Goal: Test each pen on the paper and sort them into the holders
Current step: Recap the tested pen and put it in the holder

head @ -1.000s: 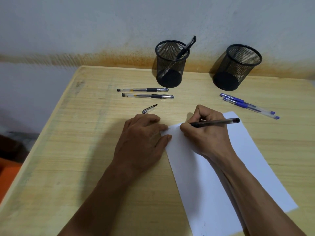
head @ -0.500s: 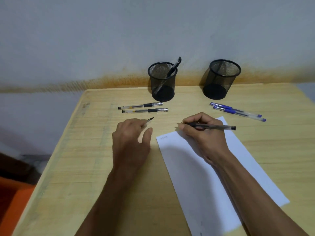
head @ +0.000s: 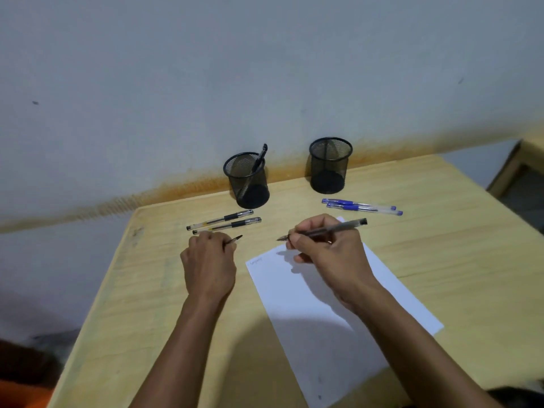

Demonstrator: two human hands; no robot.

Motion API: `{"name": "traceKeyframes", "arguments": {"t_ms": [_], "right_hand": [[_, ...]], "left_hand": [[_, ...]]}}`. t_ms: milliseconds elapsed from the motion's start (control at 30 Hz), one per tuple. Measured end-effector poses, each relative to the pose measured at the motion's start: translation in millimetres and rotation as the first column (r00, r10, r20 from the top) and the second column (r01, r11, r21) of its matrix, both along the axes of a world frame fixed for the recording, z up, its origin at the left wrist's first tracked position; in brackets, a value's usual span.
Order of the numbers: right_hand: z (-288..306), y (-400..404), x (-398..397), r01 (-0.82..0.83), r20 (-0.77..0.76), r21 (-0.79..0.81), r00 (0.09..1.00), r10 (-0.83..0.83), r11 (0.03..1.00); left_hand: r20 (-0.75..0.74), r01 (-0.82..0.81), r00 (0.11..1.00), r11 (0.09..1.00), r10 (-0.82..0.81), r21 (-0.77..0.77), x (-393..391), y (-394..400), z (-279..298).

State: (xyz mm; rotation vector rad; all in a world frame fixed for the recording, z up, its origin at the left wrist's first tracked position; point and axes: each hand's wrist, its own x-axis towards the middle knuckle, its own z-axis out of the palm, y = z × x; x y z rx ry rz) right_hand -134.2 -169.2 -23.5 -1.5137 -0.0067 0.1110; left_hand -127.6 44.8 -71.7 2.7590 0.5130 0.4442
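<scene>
Progress is early: one pen (head: 260,158) stands in the left holder (head: 246,180); right hand (head: 329,254) grips an uncapped pen (head: 326,230), left hand (head: 209,262) its cap (head: 234,240); four pens wait on the table (head: 441,260).

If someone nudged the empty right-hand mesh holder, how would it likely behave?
The right mesh holder looks like thin open wire with nothing visible inside, so it is probably light and would likely slide or tip easily. Its round wall suggests it could roll once it lies on the table.
</scene>
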Motion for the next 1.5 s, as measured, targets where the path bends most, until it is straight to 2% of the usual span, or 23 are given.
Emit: {"name": "traceKeyframes", "arguments": {"t_ms": [100,167,200,300,367,500,633,867,1000,1133,1233,1500], "right_hand": [[1,-12,-17,0.014,-0.029,0.034,1.0,-0.013,0.999],[3,-17,-25,0.043,-0.011,0.055,0.999,-0.042,0.998],[5,-19,-29,0.066,0.003,0.063,0.998,-0.066,0.996],[13,-22,-33,0.116,0.03,0.108,0.992,-0.12,0.987],[20,-21,-34,0.11,0.06,0.091,0.992,-0.115,0.99],[29,-16,-39,0.095,0.145,0.089,0.984,-0.107,0.991],[31,-14,-42,0.102,0.207,0.091,0.971,-0.119,0.991],[30,-10,-43,0.092,0.213,0.091,0.971,-0.11,0.992],[29,-9,-42,0.069,0.206,0.088,0.975,-0.086,0.994],[27,-6,-43,0.029,0.232,0.018,0.972,-0.032,0.999],[27,-6,-41,0.026,0.192,0.068,0.981,-0.039,0.997],[20,-2,-38,0.04,0.103,0.193,0.993,-0.061,0.98]], "left_hand": [[0.03,0.028,0.999,1.0,-0.028,-0.001,-6,-3,2],[0.102,0.066,0.993,0.989,-0.053,-0.132,-15,-9,11],[0.148,0.082,0.988,0.964,-0.045,-0.253,-20,-16,18],[0.258,0.176,0.966,0.758,-0.011,-0.628,-39,-40,41],[0.298,0.235,0.955,0.608,0.003,-0.758,-51,-53,52],[0.343,0.306,0.939,0.46,-0.002,-0.834,-74,-68,61],[0.357,0.323,0.934,0.39,0.016,-0.862,-89,-73,62],[0.357,0.32,0.933,0.359,0.038,-0.877,-94,-69,65],[0.351,0.32,0.936,0.381,0.012,-0.867,-96,-67,66],[0.34,0.317,0.94,0.394,-0.012,-0.863,-98,-69,68],[0.353,0.33,0.936,0.395,-0.014,-0.857,-98,-70,71],[0.361,0.332,0.932,0.478,-0.032,-0.813,-93,-71,73]]}}
